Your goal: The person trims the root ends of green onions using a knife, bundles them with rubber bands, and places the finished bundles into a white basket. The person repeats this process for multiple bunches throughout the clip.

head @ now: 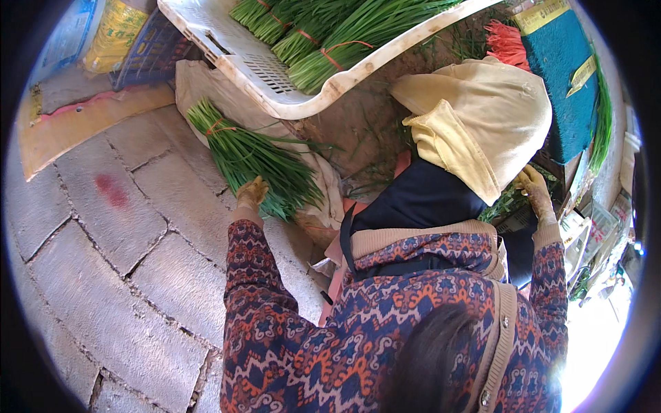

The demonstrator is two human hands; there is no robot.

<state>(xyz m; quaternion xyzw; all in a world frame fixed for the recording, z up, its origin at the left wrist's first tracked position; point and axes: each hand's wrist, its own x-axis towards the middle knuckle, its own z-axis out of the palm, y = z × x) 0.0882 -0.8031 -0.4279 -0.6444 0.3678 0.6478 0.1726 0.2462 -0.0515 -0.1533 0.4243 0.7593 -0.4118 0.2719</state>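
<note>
My left hand [252,192] rests at the leafy end of a bundle of green chives [258,160], its fingers slightly curled; whether it grips the leaves is unclear. An orange band circles the pale stem end of this bundle, which lies on a beige cloth [193,85]. On the other side, my right hand [532,188] is beside my cloth-covered knee, near loose green leaves [508,204]; its fingers are bent and nothing is plainly seen in them. Beyond the bundle stands a white plastic crate [304,109] with several banded bundles [335,57] inside.
At the right is a teal padded block [560,82] with red ties [506,44] beside it and long green leaves [601,118] along its far edge. A blue plastic basket [150,51] and a yellow sack [114,36] stand at the upper left, above the block wall [119,248].
</note>
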